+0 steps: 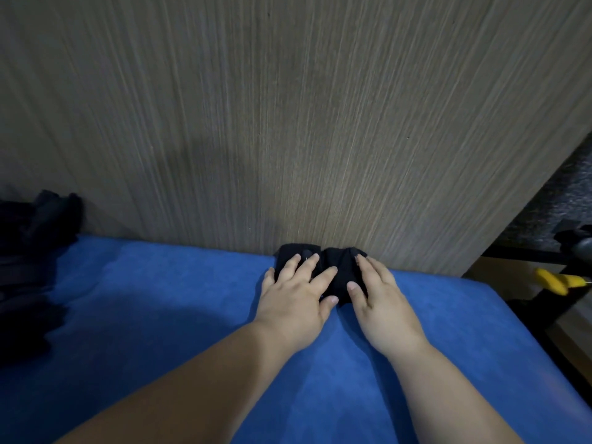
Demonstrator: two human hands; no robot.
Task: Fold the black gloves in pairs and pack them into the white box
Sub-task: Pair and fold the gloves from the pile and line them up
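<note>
A folded bundle of black gloves (pixel 340 267) lies on the blue cloth surface (pixel 160 299), right against the wooden wall. My left hand (pixel 296 294) lies flat on the bundle's left half with fingers straight and spread. My right hand (pixel 382 298) presses flat on its right half, thumb at the near edge. A dark heap of more black gloves (pixel 35 251) sits at the far left edge. The white box is not in view.
A grey wood-grain panel (pixel 288 107) rises directly behind the bundle. Past the surface's right edge stands a black metal frame (pixel 544 293) with a yellow object (pixel 552 281) by it. A dark object (pixel 576 241) sits further right.
</note>
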